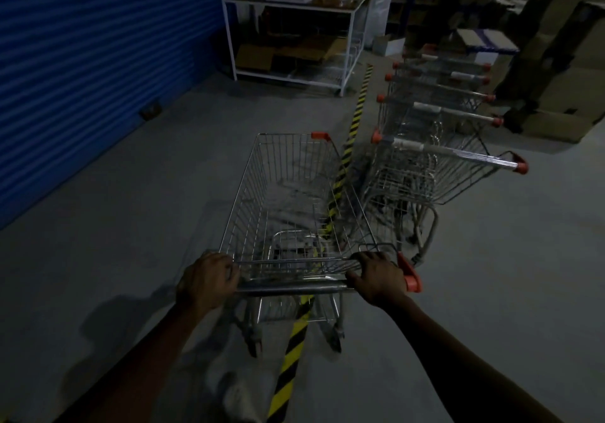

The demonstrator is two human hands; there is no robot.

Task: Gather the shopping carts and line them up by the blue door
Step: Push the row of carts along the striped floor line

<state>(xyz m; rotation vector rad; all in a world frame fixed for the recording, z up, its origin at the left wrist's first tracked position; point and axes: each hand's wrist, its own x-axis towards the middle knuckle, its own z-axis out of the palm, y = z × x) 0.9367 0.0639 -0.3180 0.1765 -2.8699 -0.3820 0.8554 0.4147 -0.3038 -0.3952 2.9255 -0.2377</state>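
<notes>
An empty wire shopping cart (288, 190) with orange corner caps stands in front of me, straddling a yellow-and-black floor stripe. My left hand (206, 280) grips the left end of its handle bar (291, 288). My right hand (376, 275) grips the right end, beside an orange end cap. To the right, several nested carts (435, 134) with orange-tipped handles form a row running away from me. The blue roller door (98, 62) fills the left side.
The hazard stripe (358, 108) runs along the grey concrete floor toward a white metal rack (288, 39) holding cardboard at the back. Stacked cardboard boxes (556, 72) stand at the far right. Open floor lies between the cart and the door.
</notes>
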